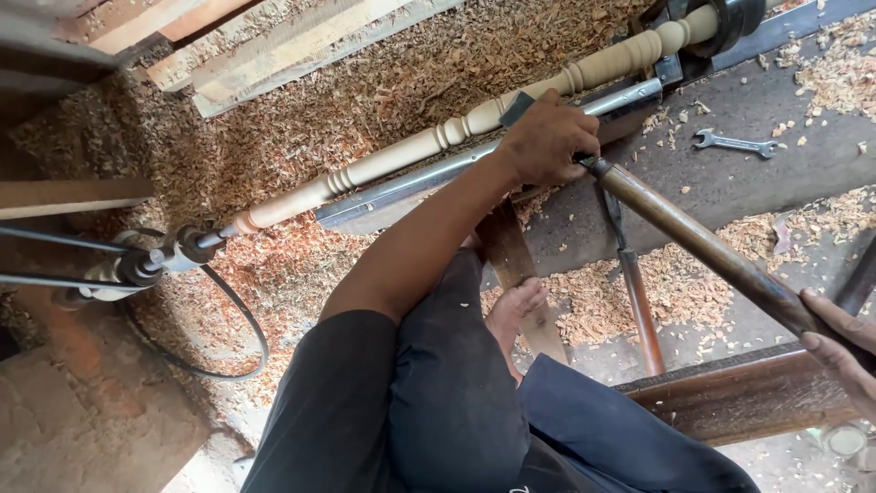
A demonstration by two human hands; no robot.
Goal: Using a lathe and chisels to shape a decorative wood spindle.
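Note:
A pale turned wooden spindle (401,153) lies mounted along a floor lathe, running from lower left to upper right. My left hand (547,139) presses the front end of a long turning chisel (703,248) down on the metal tool rest (429,179) beside the spindle. My right hand (844,340) grips the brown wooden handle of that chisel at the right edge. My bare foot (513,315) rests on a wooden board below the rest.
Wood shavings (301,119) cover the floor around the lathe. A spanner (735,143) lies on the dark surface at upper right. Another chisel (637,301) lies near my foot. A drive belt and pulley (137,267) sit at left; planks (274,46) lie at top.

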